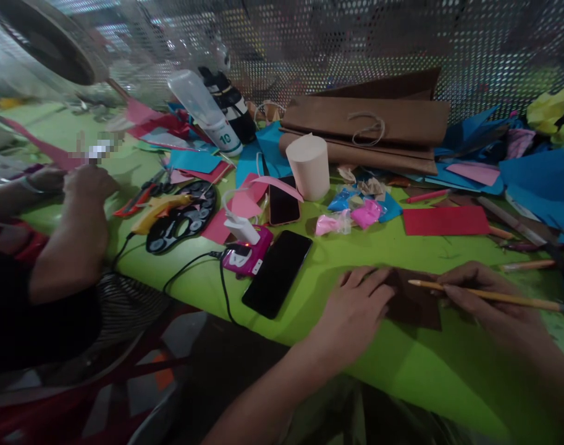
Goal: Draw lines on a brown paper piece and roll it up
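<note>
A small piece of dark brown paper lies near the front edge of the green table. My left hand rests on its left side with the fingers stretched out flat. Between the thumb and fingers of my right hand is a yellow wooden pencil, its sharpened tip pointing left above the paper. My right hand lies over the paper's right edge, hiding part of it. A red paper rectangle sits just beyond both hands.
Left of my hands lie a black phone, a magenta power strip and a yellow glue gun. Farther back are a cream roll, brown paper sheets and a bottle. A co-worker's hands hold pink paper at left.
</note>
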`<state>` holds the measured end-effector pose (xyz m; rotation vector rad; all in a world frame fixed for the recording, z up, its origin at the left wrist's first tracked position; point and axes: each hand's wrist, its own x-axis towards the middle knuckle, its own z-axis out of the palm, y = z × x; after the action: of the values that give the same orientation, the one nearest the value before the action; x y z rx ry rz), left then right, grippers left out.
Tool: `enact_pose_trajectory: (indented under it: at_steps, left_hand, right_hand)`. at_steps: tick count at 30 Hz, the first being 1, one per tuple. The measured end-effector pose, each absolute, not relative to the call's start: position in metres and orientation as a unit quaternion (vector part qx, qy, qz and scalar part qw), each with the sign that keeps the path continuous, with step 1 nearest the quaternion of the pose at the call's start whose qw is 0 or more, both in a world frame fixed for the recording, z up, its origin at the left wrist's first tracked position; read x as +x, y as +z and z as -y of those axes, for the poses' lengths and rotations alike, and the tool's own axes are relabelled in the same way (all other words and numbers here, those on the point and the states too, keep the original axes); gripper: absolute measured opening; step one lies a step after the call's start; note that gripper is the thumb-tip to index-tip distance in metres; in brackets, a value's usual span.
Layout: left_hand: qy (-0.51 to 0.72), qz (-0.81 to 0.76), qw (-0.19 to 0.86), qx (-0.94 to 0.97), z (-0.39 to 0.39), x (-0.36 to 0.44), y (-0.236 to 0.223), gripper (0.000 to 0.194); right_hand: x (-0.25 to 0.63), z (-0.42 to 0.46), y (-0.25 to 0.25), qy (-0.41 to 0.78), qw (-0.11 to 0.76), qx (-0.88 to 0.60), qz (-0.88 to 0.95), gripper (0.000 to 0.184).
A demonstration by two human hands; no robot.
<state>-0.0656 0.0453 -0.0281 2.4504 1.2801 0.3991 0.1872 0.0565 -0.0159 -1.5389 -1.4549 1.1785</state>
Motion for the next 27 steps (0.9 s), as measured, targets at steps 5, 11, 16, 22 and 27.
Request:
enact_pose_trajectory:
  at_steps: [5, 11, 16, 22, 27]
  left_hand:
    - [0.142, -0.448, 0.173, 0.865, -0.045, -0.066, -0.03, 0.026]
    - [0.142, -0.452, 0.197, 0.859, -0.046, -0.067, -0.028, 0.028]
    - [0.145, -0.452, 0.207, 0.855, -0.046, -0.07, -0.026, 0.027]
    - [0.152, -0.457, 0.207, 0.852, -0.046, -0.069, -0.027, 0.022]
    - [0.146, -0.457, 0.208, 0.852, -0.046, -0.069, -0.027, 0.023]
  right_hand:
    - [0.183, -0.071, -0.017, 0.434, 0.327, -0.59, 0.597, 0.035]
    - [0.169, -0.075, -0.022, 0.415, 0.347, -0.611, 0.578, 0.037]
    - [0.174, -0.073, -0.03, 0.417, 0.335, -0.609, 0.585, 0.035]
    - [0.178, -0.072, -0.038, 0.397, 0.329, -0.613, 0.599, 0.032]
    - [0.179, -0.072, -0.041, 0.388, 0.321, -0.615, 0.607, 0.031]
